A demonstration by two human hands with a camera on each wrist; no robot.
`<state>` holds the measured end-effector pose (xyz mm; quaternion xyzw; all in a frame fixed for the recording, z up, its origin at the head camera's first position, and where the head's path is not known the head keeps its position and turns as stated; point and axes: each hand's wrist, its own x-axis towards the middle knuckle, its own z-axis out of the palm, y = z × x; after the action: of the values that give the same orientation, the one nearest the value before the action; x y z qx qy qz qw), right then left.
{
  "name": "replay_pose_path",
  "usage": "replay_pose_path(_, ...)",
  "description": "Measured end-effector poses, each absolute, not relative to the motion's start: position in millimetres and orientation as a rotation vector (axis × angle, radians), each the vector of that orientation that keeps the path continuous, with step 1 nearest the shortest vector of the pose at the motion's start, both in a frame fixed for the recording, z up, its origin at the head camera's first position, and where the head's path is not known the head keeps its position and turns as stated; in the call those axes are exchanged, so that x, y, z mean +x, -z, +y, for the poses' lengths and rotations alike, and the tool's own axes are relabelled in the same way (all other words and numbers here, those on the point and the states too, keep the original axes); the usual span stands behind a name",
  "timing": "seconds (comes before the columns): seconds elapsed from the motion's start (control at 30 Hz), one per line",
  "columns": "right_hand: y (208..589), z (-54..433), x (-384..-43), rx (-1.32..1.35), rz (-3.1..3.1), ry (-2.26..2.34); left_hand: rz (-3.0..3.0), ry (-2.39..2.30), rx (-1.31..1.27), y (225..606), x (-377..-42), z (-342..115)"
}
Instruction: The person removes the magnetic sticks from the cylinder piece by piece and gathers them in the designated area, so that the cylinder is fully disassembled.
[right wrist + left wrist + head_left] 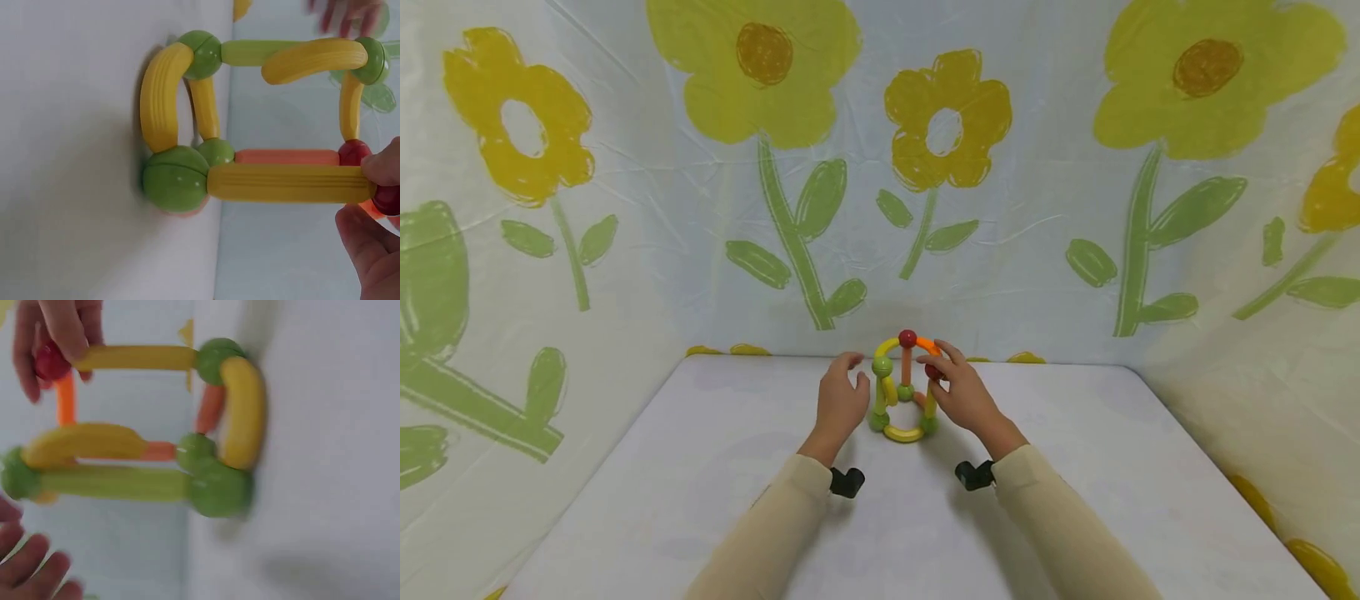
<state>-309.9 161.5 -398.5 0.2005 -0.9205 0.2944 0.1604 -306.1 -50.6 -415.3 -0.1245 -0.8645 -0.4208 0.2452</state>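
A toy frame of balls and rods stands on the table. Green balls [176,179] and curved rods make its base, and upright rods rise from them. On top are a green ball [882,366], a red ball [907,338] at the back and another red ball [52,360] at the right. My right hand [966,400] pinches that right-hand red ball, above a straight yellow rod [287,184]. A curved yellow rod [315,59] hangs from the top green ball by one end. My left hand [842,400] is beside this ball, fingers spread and holding nothing.
The white table [700,492] extends around the toy. Behind it and at both sides hang cloth walls [1030,275] printed with yellow flowers. A black wrist mount [847,482] sits at the left cuff, and another mount [974,476] at the right cuff.
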Motion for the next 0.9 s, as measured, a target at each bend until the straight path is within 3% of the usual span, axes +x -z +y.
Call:
replay_pose_path(0.1, 402.2, 159.9, -310.3, 0.529, -2.612, -0.920, -2.567, 1.454, -0.269, 436.8, -312.4, -55.8)
replay_pose_path(0.3, 413.2, 154.8, -307.1, 0.363, -2.580, -1.216, -2.661, 1.749, -0.412, 462.8, -320.9, -59.1)
replay_pose_path(0.53, 437.6, 156.1, -304.4, 0.113, -2.636, -1.349, -2.638, 1.740, -0.462, 464.1, -323.5, -62.3)
replay_pose_path(0.9, 445.4, 159.3, -308.5, 0.066, -2.670, -1.348, -2.730, 1.791, -0.472, 459.4, -312.2, -61.9)
